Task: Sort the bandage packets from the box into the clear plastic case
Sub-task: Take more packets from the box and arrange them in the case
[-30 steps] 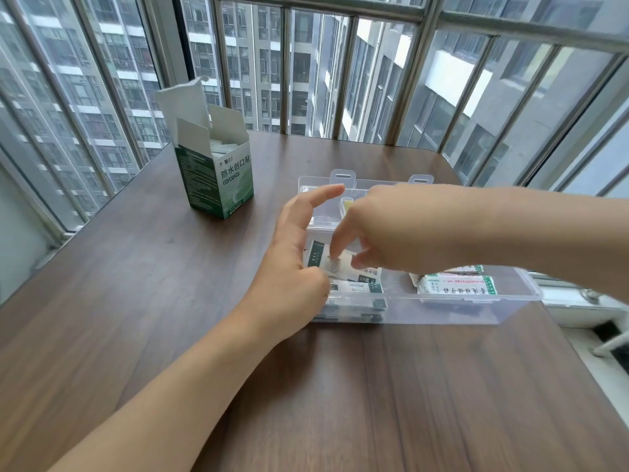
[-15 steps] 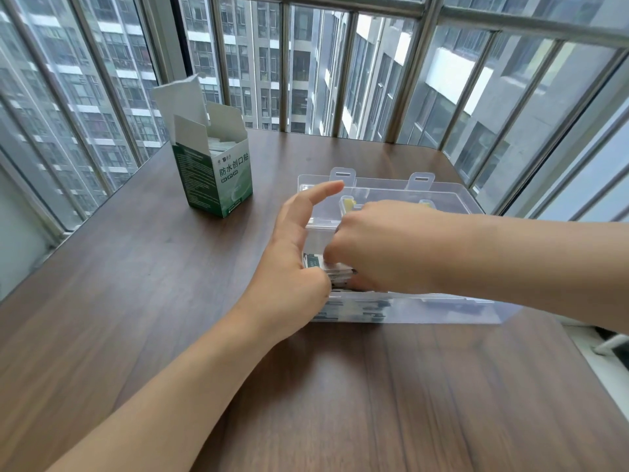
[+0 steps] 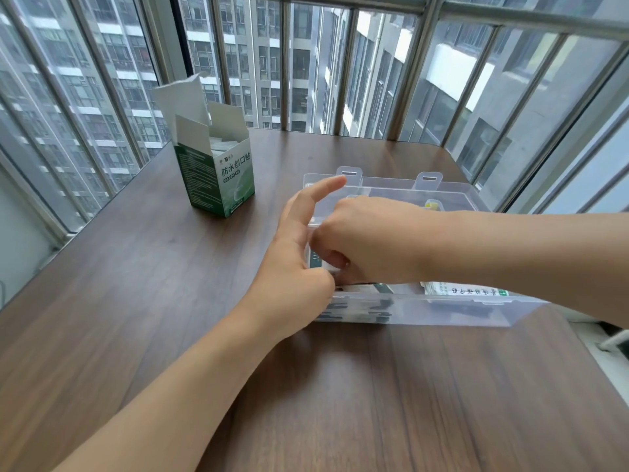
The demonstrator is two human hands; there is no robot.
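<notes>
Both hands (image 3: 366,243) in clear case (image 3: 442,310) — box (image 3: 221,175) beside

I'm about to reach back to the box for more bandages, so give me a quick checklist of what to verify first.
1. Box upright, flaps open: ok.
2. Packets left in the box: ok, white edges show at its mouth.
3. Clear plastic case open on the table: ok.
4. Packets under the right hand lying flat: cannot tell, hidden by the fingers.
5. Left hand steadying the case's left end: ok.
</notes>
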